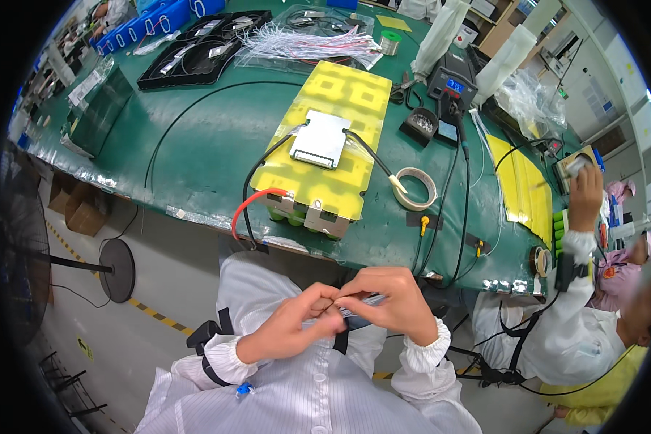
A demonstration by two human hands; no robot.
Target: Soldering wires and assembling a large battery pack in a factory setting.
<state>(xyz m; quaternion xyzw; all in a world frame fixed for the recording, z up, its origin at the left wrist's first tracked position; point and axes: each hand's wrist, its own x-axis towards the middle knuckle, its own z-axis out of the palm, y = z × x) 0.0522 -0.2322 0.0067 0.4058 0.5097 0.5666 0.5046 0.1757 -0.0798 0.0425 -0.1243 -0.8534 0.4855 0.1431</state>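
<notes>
Above my lap, just off the table's front edge, my left hand [296,323] and my right hand [389,298] meet fingertip to fingertip. Both are closed in a pinch. What they pinch is too small and covered to name; some thin whitish strands show below the right fingers. Straight ahead on the table lies a battery pack [340,94] under yellow sheeting, green cells showing at its near end. A white circuit board module [320,139] rests on top, with black cables to either side. A thick red cable [247,207] loops off the near end.
Masking tape [414,189] lies right of the pack, near a soldering station [452,83] and yellow sheets [517,184]. White wires [304,45] and a black tray [199,50] sit at the back. A co-worker's hand [586,195] is raised at right. A round stand base [117,270] is on the floor.
</notes>
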